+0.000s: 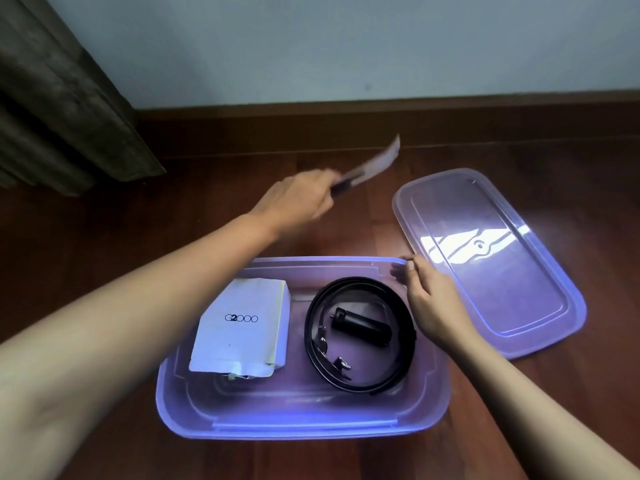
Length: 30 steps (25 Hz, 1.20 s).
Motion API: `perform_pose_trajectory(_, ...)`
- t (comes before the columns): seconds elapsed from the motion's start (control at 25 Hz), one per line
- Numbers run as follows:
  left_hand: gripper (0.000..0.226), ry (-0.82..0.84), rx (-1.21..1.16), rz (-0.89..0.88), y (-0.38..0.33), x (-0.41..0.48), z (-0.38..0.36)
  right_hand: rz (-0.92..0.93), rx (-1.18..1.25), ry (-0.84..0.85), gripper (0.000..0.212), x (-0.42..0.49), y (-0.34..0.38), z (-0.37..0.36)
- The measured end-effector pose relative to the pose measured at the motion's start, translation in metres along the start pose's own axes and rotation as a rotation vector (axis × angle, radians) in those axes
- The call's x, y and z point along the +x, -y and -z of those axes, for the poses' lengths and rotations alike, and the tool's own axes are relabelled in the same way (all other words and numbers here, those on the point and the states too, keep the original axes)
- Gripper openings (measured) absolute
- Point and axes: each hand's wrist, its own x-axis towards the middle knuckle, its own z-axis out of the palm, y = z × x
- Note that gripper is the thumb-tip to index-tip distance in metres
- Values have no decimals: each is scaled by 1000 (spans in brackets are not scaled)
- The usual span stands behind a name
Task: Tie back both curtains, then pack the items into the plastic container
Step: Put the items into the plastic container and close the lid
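**Above the box, one item left in hand**

In the centre of the frame the left hand [304,199] is curled round the dark end of a flat pale card [374,164], held clear of the floor beyond the box's far rim. The card is too blurred to tell what it is. Lower right, the right hand [429,299] pinches the far right corner of the box [298,427]. A white packet [242,323], a coiled belt [363,282] and a black cylinder [362,325] inside its coil already lie in the box. The lid [491,258] lies just beside it at right. The curtain [59,98] hangs upper left; whether it is tied cannot be told.

The blur suggests speed, so I judge a loose end grip could let the card slip out short of the box. Landing on the belt's coil, it might tilt and foul the lid.
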Motion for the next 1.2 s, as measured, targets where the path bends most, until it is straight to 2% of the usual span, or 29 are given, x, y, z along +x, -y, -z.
perform_pose_trajectory(0.08,53,-239,-400,4,-22,-30,30,-10,17,-1,32,-1,2,0)
perform_pose_trajectory(0.12,58,-283,-505,-9,-31,-48,40,-11,19,-3,33,-2,3,1)
perform_pose_trajectory(0.2,46,-208,-541,-21,-46,-91,43,-11,22,-1,33,-2,2,1)
perform_pose_trajectory(0.28,33,-3,-518,49,-54,-130,31,-19,23,6,32,-1,2,0)
perform_pose_trajectory(0.36,36,201,-426,98,-56,-152,14,-24,24,9,31,-1,2,0)
perform_pose_trajectory(0.44,42,281,-223,97,-58,-160,0,-21,21,4,31,-2,3,0)
perform_pose_trajectory(0.68,51,280,240,118,-68,-159,-9,-25,45,-1,31,-3,4,2)
perform_pose_trajectory(0.76,56,180,320,91,-62,-159,-13,-24,41,-3,31,-3,5,2)
perform_pose_trajectory(0.84,61,156,345,51,-54,-159,-24,-24,30,-6,31,-2,5,2)
perform_pose_trajectory(1.04,71,244,325,94,-51,-163,-32,-13,28,-8,31,-1,1,1)
perform_pose_trajectory(1.2,69,80,285,70,-42,-167,-21,-11,13,-9,31,-1,1,0)
